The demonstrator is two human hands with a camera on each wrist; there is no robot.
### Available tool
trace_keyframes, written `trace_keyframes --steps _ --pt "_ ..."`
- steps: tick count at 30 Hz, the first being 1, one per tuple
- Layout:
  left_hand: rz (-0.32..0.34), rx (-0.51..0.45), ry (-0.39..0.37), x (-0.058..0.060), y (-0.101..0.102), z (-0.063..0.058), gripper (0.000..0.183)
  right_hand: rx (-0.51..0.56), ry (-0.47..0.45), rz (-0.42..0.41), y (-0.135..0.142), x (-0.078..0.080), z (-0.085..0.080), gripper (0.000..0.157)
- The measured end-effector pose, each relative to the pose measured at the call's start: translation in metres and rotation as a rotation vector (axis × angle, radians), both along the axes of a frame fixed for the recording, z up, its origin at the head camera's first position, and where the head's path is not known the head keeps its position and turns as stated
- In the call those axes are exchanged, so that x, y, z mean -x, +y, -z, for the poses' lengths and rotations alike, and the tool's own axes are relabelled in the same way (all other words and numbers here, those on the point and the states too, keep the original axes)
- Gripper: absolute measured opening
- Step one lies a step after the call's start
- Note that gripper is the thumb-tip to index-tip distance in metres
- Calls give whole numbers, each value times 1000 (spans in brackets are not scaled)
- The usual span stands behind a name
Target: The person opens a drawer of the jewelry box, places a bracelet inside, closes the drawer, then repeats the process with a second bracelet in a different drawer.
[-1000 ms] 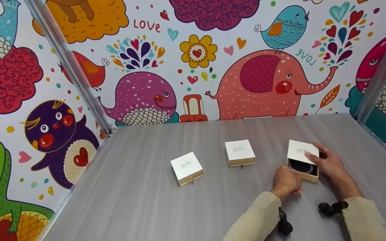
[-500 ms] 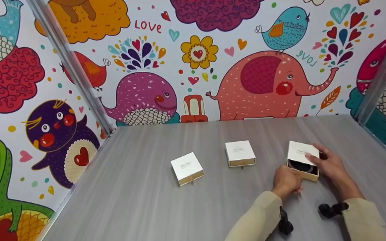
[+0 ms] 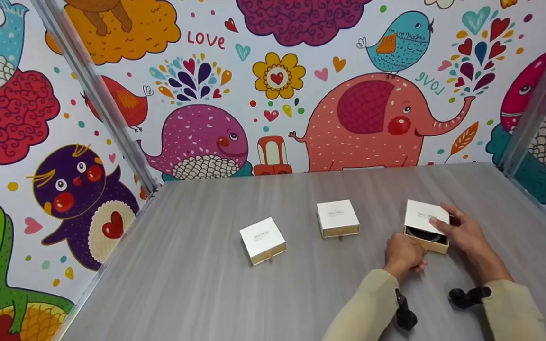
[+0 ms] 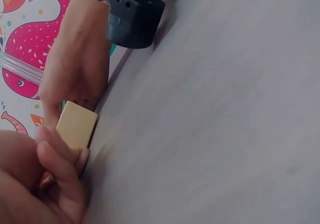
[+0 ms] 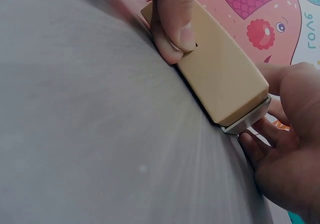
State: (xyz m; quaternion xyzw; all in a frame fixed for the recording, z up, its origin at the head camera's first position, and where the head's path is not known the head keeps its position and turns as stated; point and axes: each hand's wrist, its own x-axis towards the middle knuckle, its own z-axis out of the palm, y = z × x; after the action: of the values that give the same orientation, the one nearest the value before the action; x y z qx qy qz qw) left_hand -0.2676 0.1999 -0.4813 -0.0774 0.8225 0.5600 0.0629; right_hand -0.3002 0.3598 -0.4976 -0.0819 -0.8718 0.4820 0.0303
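Note:
A white drawer-style gift box (image 3: 425, 216) lies at the right in the head view. Its gold-fronted drawer (image 3: 436, 246) stands partly out, with a dark interior and a curved dark item that I cannot identify. My left hand (image 3: 403, 255) pinches the small ribbon tab (image 5: 181, 48) on the drawer front between thumb and finger, as the right wrist view shows. My right hand (image 3: 467, 234) holds the box's outer sleeve, thumb on top and fingers along the right side. In the left wrist view the drawer's end (image 4: 76, 125) shows between both hands.
Two similar white boxes sit on the grey table (image 3: 197, 284): one box (image 3: 338, 215) near the middle, another box (image 3: 262, 238) further left, both with drawers in and ribbon tabs facing me. Behind stands a wall (image 3: 273, 38) printed with cartoon animals.
The drawer has slid a little further into the sleeve, so less of its dark interior shows. Both hands keep their hold. The other boxes have not moved.

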Motion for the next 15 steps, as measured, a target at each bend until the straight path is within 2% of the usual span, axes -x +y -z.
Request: trace_keyframes --steps 15 --pt "-37 16 -18 5 5 -1 32 -10 -11 6 -1 0 -1 86"
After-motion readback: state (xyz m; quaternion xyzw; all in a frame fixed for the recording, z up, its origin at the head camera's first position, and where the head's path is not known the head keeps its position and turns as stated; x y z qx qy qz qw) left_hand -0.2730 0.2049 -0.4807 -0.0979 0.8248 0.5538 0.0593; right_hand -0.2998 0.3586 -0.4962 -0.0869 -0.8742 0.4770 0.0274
